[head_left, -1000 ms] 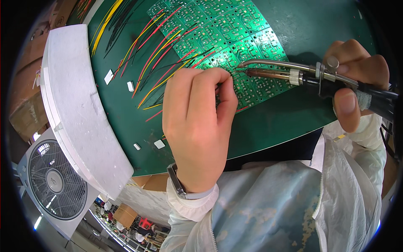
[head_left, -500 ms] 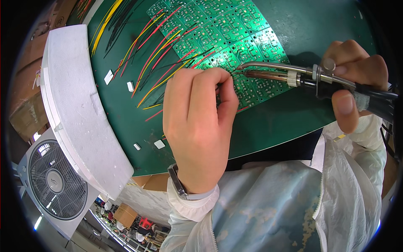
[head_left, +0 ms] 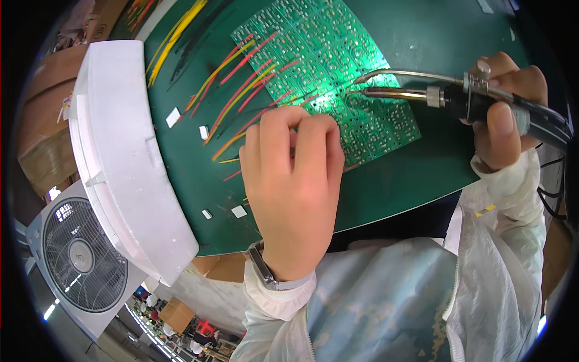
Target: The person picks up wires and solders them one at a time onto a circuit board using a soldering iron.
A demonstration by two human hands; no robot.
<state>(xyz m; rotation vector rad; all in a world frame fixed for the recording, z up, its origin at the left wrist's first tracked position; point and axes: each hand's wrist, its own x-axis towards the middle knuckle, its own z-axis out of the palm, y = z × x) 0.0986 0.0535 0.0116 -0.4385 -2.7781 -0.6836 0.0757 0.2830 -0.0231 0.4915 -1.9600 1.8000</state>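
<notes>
A green circuit board panel with many solder joints lies on the green tabletop. My right hand is closed around a soldering iron with a thin curved metal feed tube clamped alongside. Its tip is over the board, just past my left fingers. My left hand is closed with bent fingers at the board's near left edge; the fingertips and whatever they hold are hidden. Red and yellow wires fan out from the board's left side, some passing under my left hand.
A white foam block stands along the table's left edge. Small white pieces lie near it. Yellow wires and black wires are bundled at the far left. A fan stands beyond the table, and cables hang at right.
The whole view has shifted a little. My left fingers have curled in and drawn back from the iron's tip. The iron has moved slightly away across the board, still in my right hand.
</notes>
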